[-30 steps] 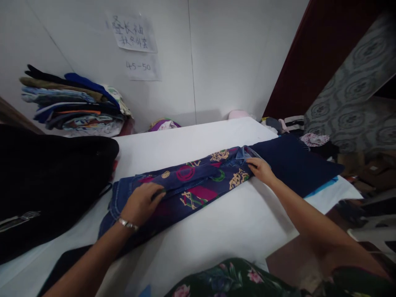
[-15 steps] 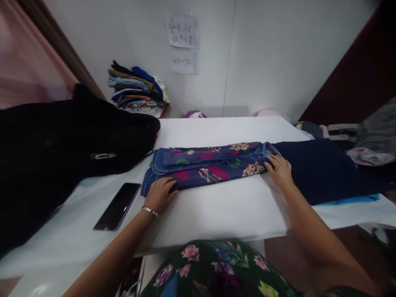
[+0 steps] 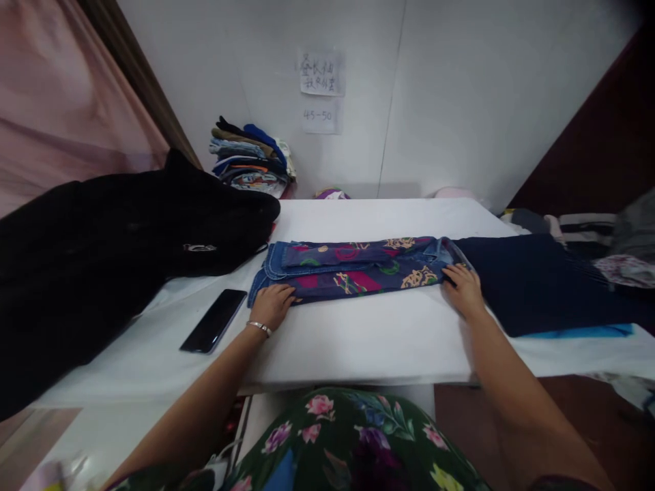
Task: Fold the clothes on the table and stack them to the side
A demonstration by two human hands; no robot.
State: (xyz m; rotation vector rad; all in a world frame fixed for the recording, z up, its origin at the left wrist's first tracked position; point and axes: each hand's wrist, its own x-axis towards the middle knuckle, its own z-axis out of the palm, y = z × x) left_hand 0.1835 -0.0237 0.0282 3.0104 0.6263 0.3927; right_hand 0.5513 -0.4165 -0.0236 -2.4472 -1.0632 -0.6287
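Observation:
A folded denim jacket (image 3: 353,268) with a purple, red, green and tan print lies lengthwise across the white-covered table. Its collar end points right; the blue denim edges of its other end are at the left. My left hand (image 3: 273,304) grips the near left corner, fingers curled over the cloth and a silver bracelet on the wrist. At the near right corner, beside the collar, my right hand (image 3: 463,288) holds the edge with bent fingers. The thumbs' exact grip under the cloth is partly hidden.
A black garment (image 3: 102,245) is spread over the left side, with a phone (image 3: 213,320) nearer me. Dark navy cloth (image 3: 532,279) lies at the right over something bright blue. Stacked folded clothes (image 3: 250,157) stand at the back left. Paper notes (image 3: 321,92) hang on the wall.
The view has shifted, so most things appear farther right. My right fingers have bent in around the jacket's edge. My left hand stays at its corner, and the jacket keeps its folded shape.

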